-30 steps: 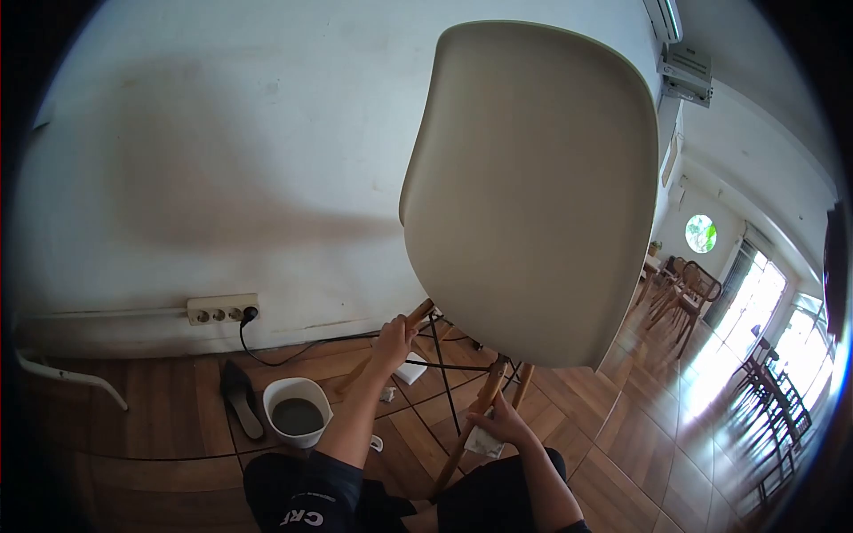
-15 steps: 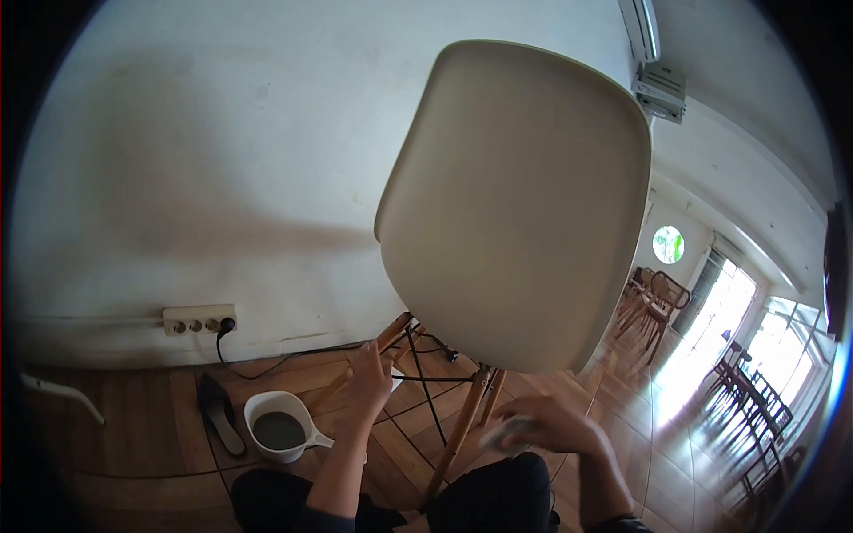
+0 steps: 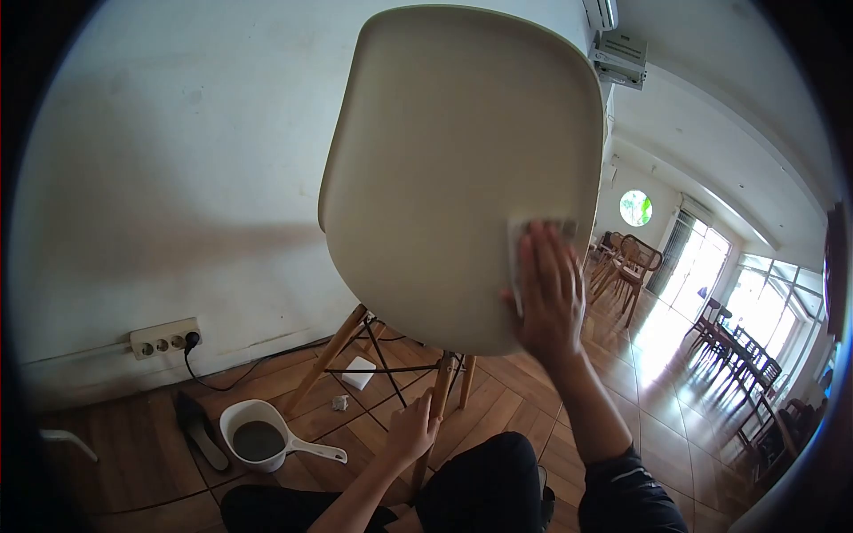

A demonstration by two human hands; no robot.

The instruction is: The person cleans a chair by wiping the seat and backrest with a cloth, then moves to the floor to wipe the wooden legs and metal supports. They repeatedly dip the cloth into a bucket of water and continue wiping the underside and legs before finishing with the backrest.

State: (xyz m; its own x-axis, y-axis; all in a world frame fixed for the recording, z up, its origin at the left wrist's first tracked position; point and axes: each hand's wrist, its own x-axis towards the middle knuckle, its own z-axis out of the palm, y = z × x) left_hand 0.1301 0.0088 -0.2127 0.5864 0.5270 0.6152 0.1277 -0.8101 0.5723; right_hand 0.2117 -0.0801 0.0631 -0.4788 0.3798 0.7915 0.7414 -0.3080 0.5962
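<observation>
A beige moulded chair [image 3: 444,178] on wooden legs stands before me, its smooth shell facing me and its legs braced by black metal rods. My right hand [image 3: 549,293] presses a pale flat pad [image 3: 515,253] against the lower right of the shell, fingers stretched over it. The pad is blurred and mostly covered; whether it is sponge or cloth I cannot make out. Below, my left hand [image 3: 413,431] is closed around the chair's near wooden leg [image 3: 444,377]. A white long-handled dipper [image 3: 259,437] with murky grey liquid sits on the floor to the left.
Beside the dipper lies a dark shoe [image 3: 200,431]. A white block [image 3: 358,373] and a small crumpled piece [image 3: 339,402] rest on the tiles under the chair. A power strip [image 3: 166,338] with a plugged cable is on the wall. Wooden chairs [image 3: 631,266] stand farther right.
My right hand has risen from beside the chair and laid the pad on the shell. My left hand has shifted from the far leg to the near one. The view has turned slightly right.
</observation>
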